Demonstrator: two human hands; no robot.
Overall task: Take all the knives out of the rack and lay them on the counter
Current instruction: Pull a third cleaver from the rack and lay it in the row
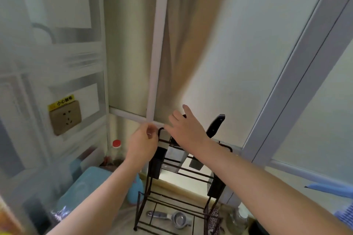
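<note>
A black wire knife rack (177, 199) stands on the counter in front of the frosted window. One black riveted knife handle (216, 126) sticks up from its top right. Two wide steel blades (174, 155) hang inside the rack's upper part. My right hand (188, 129) lies over the top of the rack with fingers spread. The tip of a second black handle (184, 116) peeks out between its fingers; the rest is hidden. My left hand (143, 141) is at the rack's top left corner, fingers curled around the wire hoop there.
A wall socket (65, 119) with a yellow label is on the left wall. A red-capped bottle (116, 145) and a blue box (86, 183) stand left of the rack. A metal strainer (172, 218) lies under the rack, and a glass jar (236, 219) is to its right.
</note>
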